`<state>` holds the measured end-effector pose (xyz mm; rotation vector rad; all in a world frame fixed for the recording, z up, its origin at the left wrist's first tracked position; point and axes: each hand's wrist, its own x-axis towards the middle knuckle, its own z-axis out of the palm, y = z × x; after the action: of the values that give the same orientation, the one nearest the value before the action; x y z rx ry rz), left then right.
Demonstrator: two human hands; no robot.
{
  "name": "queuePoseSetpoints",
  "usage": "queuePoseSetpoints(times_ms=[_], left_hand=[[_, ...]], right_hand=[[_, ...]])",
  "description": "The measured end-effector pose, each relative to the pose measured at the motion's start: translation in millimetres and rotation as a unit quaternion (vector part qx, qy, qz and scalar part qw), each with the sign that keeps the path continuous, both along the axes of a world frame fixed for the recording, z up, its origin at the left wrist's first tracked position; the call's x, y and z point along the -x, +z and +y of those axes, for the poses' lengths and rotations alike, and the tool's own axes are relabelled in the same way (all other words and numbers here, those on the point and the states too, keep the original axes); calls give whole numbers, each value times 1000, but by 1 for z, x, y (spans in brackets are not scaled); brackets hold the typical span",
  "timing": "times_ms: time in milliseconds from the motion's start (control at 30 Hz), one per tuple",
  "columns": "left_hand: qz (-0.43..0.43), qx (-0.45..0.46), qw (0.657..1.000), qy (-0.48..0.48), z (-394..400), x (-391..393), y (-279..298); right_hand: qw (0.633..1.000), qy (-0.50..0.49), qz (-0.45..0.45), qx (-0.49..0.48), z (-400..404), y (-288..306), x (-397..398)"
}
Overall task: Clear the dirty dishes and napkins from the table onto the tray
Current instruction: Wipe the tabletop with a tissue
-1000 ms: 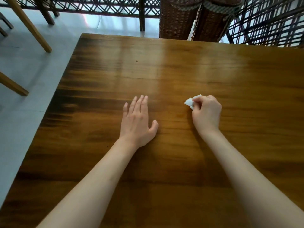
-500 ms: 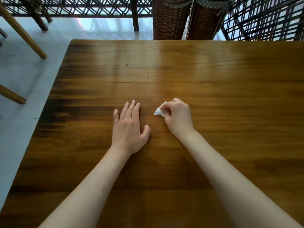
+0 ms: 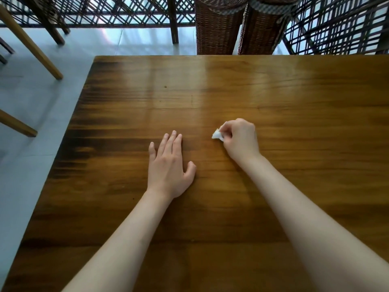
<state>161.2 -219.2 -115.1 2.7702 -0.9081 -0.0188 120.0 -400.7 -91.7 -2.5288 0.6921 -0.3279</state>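
head view | step: last napkin scrap in hand, judged | right hand (image 3: 242, 140) pinches crumpled napkin (image 3: 217, 135) just above table (image 3: 294, 102), scrap pokes out left, too wadded for a clear long axis | left hand (image 3: 168, 167) flat on wood, fingers straight, holding nothing | next: carry it to tray, not in view

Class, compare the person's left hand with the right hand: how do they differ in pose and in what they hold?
The left hand lies flat, fingers straight; the right hand is curled. The left hand holds nothing; the right hand pinches a crumpled white napkin. Both are over the wooden table, forearms bare.
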Motion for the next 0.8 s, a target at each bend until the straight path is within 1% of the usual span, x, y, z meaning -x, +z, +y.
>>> queuePoseSetpoints(times_ms=[133,300,400,533,667,800], left_hand=[[-2,-1,1000,-2,2,-1,-3],[-1,-1,1000,2,2,1,-4],[-3,-3,1000,13,0,1,-2],[-4,36,999,10,-2,-17,7],[-19,40,999,16,15,-59,11],[-8,25,999,41,35,-107,10]], right_hand=[[998,62,-8,-18,35,0,1],[995,100,-15,-11,34,-1,36],[998,57,-11,-10,30,-2,35],[999,-14,-33,-25,19,0,3],[998,-38,-39,-27,16,3,-41],[996,-78,-35,-31,11,-1,-77]])
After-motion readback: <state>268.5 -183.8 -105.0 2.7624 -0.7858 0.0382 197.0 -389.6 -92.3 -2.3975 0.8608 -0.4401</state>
